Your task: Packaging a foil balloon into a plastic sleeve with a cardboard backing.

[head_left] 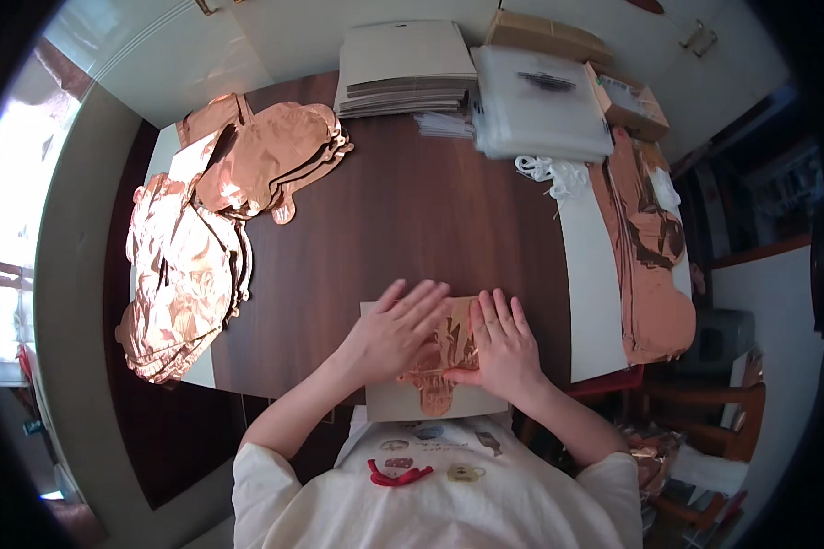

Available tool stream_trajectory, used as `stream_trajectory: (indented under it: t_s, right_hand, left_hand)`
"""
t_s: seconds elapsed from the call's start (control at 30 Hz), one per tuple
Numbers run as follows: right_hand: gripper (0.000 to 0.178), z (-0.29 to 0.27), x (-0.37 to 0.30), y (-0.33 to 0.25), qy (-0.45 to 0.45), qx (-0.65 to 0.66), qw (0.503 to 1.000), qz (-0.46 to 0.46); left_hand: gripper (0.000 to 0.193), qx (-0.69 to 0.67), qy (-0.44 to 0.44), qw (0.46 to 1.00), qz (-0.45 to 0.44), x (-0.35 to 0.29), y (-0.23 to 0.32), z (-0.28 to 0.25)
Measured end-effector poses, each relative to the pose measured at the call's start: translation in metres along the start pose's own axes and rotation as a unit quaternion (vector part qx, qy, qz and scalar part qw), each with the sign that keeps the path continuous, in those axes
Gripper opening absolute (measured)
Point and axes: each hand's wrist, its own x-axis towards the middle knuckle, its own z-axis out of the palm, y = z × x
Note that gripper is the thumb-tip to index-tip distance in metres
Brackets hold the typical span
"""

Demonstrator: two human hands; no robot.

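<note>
A rose-gold foil balloon (437, 395), folded small, lies on a pale card sheet (389, 404) at the table's near edge. My left hand (395, 334) is over the left side of the card, fingers stretched out, hiding part of the foil; whether it touches cannot be told. Flat along the foil's right side rests my right hand (506, 352), its fingers straight and its thumb pointing inward across the foil. Neither hand grips anything. Between the hands, the foil looks creased and shiny.
Flat rose-gold foil balloons are piled at the left (178, 284) and far left (275, 156); more foil balloons (655, 311) lie at the right. At the back stand a stack of card sheets (403, 64), clear plastic bags (540, 110), a small box (627, 101) and white string (558, 176).
</note>
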Motion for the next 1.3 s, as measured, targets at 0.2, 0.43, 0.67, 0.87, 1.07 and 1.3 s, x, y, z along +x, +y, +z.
stream_trajectory:
  t_s: [0.2,0.43,0.67,0.87,1.07,1.3]
  right_hand:
    - [0.106,-0.009,-0.001,-0.007,-0.005,-0.028,1.000,-0.002]
    - [0.092,-0.009,-0.015,-0.032,-0.026,0.056,0.997,-0.049]
    - [0.077,-0.005,-0.008,-0.036,0.000,0.051,0.998,-0.031]
    - [0.042,0.002,0.003,-0.035,0.085,0.035,0.995,-0.025]
    - [0.015,-0.005,0.017,-0.030,0.191,0.028,0.980,-0.053]
    - [0.013,-0.002,0.012,-0.030,0.179,0.013,0.979,-0.098]
  left_hand:
    - [0.063,-0.018,-0.017,0.992,0.120,0.007,-0.003,0.015]
    - [0.058,-0.019,-0.003,0.992,0.125,0.009,-0.006,0.018]
    - [0.056,-0.052,0.004,0.991,0.120,0.009,-0.009,0.020]
    - [0.055,-0.104,-0.013,0.988,0.117,0.010,-0.012,0.020]
    - [0.057,-0.138,-0.045,0.984,0.103,0.009,-0.013,0.018]
    - [0.059,-0.192,-0.065,0.974,0.105,0.010,-0.018,0.015]
